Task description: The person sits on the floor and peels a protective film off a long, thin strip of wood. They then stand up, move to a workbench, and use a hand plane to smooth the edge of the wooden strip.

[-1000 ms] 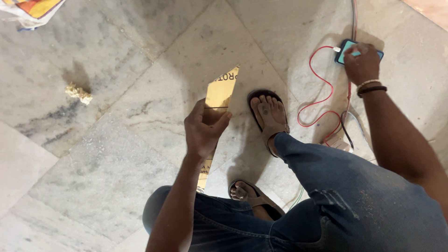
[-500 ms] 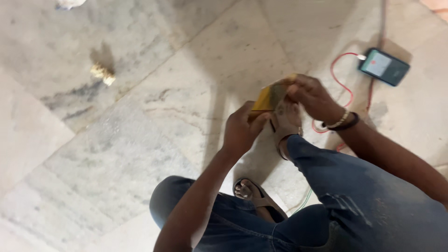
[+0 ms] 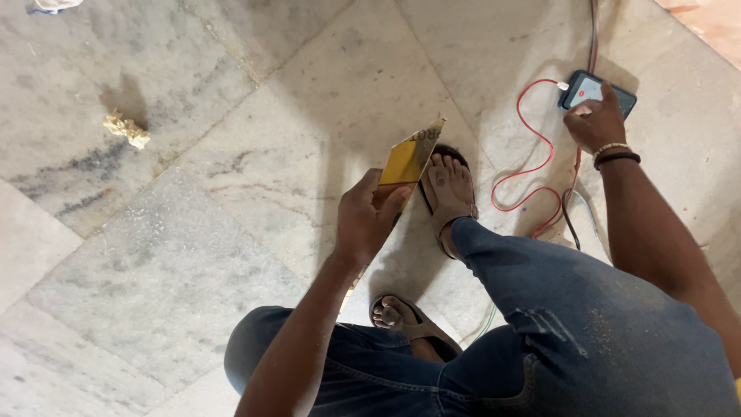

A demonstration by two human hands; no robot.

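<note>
Near the middle of the frame the left hand point(image 3: 365, 218) is curled around a narrow yellow-brown strip of board point(image 3: 410, 160), fingers wrapped round its lower part while the upper end slants up to the right above a sandalled foot point(image 3: 448, 189). At upper right the right hand point(image 3: 594, 123) rests fingers-down on a smartphone point(image 3: 599, 90) lying on the marble floor point(image 3: 231, 193), with a red cable point(image 3: 525, 166) plugged into it. A crumpled scrap point(image 3: 127, 130) lies at upper left.
</note>
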